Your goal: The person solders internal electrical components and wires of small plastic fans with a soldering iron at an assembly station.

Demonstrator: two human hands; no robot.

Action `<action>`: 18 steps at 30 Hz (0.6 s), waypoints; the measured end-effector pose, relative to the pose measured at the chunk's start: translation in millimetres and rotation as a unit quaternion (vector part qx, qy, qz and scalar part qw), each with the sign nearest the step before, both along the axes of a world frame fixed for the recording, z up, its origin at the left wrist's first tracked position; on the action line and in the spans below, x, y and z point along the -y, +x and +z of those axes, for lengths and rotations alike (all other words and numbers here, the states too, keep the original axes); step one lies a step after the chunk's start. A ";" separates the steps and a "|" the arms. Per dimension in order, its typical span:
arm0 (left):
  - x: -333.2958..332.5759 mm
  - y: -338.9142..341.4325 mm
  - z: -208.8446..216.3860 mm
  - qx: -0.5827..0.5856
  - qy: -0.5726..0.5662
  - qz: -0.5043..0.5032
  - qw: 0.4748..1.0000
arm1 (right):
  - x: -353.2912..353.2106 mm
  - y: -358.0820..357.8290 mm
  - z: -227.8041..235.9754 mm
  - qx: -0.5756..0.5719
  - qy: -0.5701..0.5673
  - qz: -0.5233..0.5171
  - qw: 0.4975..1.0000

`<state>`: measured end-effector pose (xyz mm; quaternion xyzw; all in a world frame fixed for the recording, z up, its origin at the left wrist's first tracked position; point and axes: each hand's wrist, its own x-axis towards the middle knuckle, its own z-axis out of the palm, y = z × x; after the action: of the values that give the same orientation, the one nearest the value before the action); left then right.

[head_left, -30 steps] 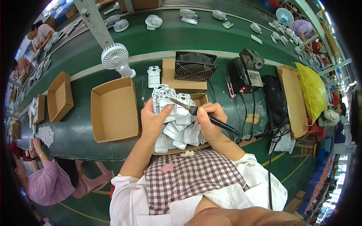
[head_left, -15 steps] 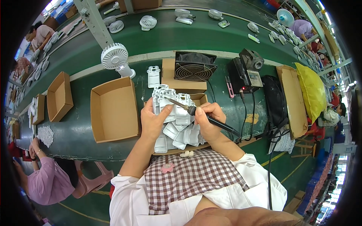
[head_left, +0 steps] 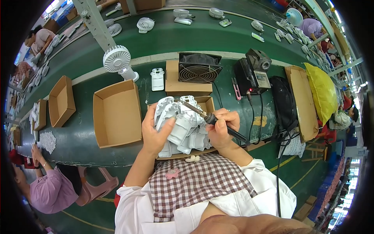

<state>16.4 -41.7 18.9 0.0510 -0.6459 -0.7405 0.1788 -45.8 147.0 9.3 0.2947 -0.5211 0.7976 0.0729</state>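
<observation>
My left hand (head_left: 155,130) is closed round a white plastic housing (head_left: 166,110), thumb on the near side and fingers behind. In my right hand (head_left: 223,129) is a black-handled soldering iron (head_left: 210,118), its metal shaft slanting up and left. The iron's tip is close to the upper part of the held housing; whether it touches I cannot tell. Below both hands a pile of similar white housings (head_left: 198,140) fills a cardboard box (head_left: 210,103). One more white housing (head_left: 157,80) lies on the table beyond my left hand.
An open cardboard box (head_left: 118,117) stands at left, near a white handheld fan (head_left: 117,59). A black cooling fan (head_left: 199,68) sits on a carton. Right of it are tweezers (head_left: 236,89) and a black soldering station (head_left: 249,76). A co-worker (head_left: 52,187) sits at left.
My left hand has turned and tilted the housing, and it sits slightly lower. The soldering iron has shifted a little right. Small fans on the far conveyor have moved left.
</observation>
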 end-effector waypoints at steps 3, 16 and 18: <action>-2.4 4.5 3.5 0.043 0.068 0.026 0.996 | 2.5 1.9 -0.2 0.000 -0.012 0.015 1.000; 164.2 -71.1 65.0 0.014 -0.441 0.238 0.865 | 6.2 0.5 -3.0 0.017 -0.040 -0.018 0.999; 171.9 -83.1 67.0 0.025 -0.511 0.203 0.835 | 6.8 -0.8 -3.9 0.021 -0.044 -0.022 0.999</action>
<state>-66.7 -213.6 85.9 0.1008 -0.9119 -0.2505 0.3091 -46.6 140.2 5.4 0.2628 -0.4933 0.8241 0.0922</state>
